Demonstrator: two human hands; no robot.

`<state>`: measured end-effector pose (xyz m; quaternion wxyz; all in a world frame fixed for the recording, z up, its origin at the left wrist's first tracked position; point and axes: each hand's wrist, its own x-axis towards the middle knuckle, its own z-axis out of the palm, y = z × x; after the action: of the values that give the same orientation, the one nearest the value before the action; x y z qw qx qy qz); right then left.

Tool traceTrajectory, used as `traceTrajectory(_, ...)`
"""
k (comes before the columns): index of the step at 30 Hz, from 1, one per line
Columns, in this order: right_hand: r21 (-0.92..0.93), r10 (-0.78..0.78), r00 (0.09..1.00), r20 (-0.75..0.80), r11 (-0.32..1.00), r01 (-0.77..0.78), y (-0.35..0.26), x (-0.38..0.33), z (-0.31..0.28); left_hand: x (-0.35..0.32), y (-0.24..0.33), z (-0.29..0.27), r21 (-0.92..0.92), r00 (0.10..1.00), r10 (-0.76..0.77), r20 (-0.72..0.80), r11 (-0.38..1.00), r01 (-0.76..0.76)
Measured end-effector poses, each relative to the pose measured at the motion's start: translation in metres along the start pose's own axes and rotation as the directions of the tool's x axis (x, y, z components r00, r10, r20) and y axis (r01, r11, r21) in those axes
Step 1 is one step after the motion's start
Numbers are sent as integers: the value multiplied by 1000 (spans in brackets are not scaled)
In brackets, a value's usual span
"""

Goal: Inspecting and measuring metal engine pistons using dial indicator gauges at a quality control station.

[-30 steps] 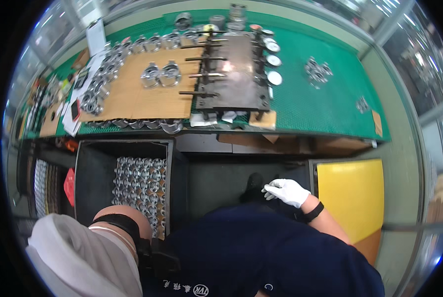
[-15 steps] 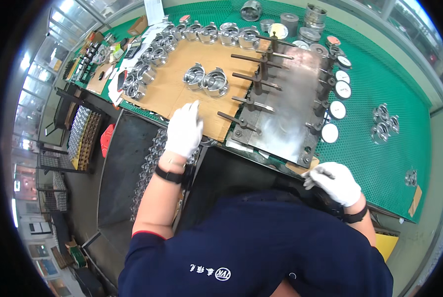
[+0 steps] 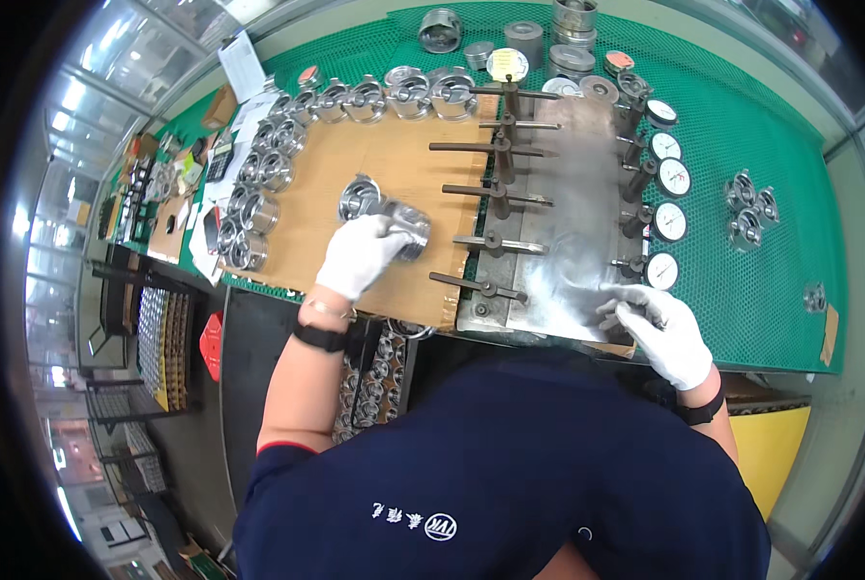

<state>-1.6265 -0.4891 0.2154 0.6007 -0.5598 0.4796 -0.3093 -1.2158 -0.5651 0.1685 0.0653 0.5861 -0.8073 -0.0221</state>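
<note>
My left hand [image 3: 360, 258], in a white glove, grips a shiny metal piston [image 3: 408, 230] that looks tilted and slightly blurred over the brown cardboard [image 3: 355, 155]. Just to its left a second piston [image 3: 359, 196] sits on the cardboard. My right hand [image 3: 666, 336], also gloved in white, is by the near right corner of the flat metal plate [image 3: 568, 261]. Its fingers are loosely bent and apart, with nothing seen in them. Along the plate's left side stand several clamp posts with bars [image 3: 498, 198]; round dial gauges [image 3: 670, 221] line its right side.
Several pistons [image 3: 278, 170] edge the cardboard's left and far sides. Metal cylinders [image 3: 524, 43] stand at the back, with a small cluster of parts [image 3: 745, 229] on the green mat [image 3: 785, 164] at right. Below the bench's near edge is a tray of metal parts [image 3: 374, 387].
My left hand has moved forward onto the nearer piston and taken hold of it, tilting it. My right hand has moved up to the plate's near corner. The whole view has turned slightly.
</note>
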Motion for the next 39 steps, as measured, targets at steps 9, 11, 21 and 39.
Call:
traceTrajectory(9,-166,-186,972,141,964,209,-35,36,53,-4,69,-73,-891,907,-4,422,-187,413)
traceTrajectory(11,-226,-486,867,115,837,499,-12,52,64,3,83,-58,-804,869,219,444,-331,494)
traceTrajectory(21,-848,-250,967,47,502,171,14,48,31,26,132,-11,-487,879,475,-30,761,-428)
traceTrajectory(39,70,287,957,-34,956,-284,58,15,20,53,180,46,-524,935,300,-191,774,-356)
